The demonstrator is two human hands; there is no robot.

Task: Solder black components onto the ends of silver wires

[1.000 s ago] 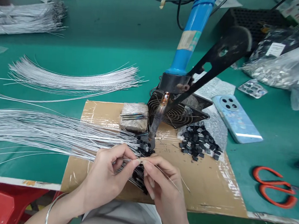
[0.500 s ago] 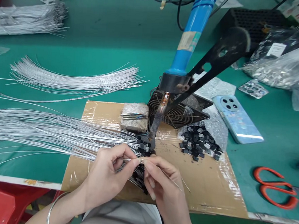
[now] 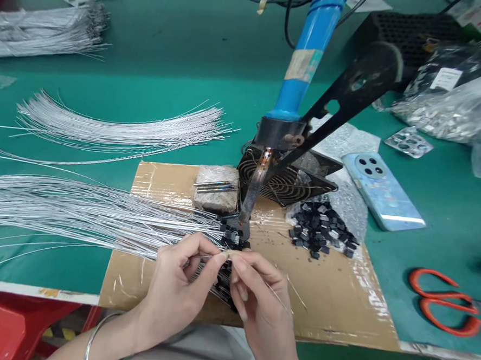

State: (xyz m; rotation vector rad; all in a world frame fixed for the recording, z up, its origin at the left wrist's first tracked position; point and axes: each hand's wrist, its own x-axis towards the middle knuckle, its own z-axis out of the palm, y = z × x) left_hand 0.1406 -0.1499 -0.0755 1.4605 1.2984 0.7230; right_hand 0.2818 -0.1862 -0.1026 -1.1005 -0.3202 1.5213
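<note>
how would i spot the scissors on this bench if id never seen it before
Start at the brown cardboard sheet lying at the near edge of the green table. Look just past its right side, below the light blue phone. The scissors lie flat there alone, and their orange-red loop handles are the only thing of that colour on that side.

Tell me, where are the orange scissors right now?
The orange scissors lie on the green table at the lower right, beyond the cardboard sheet.

Shiny metal wires (image 3: 79, 213), matt cardboard (image 3: 331, 294)
</note>
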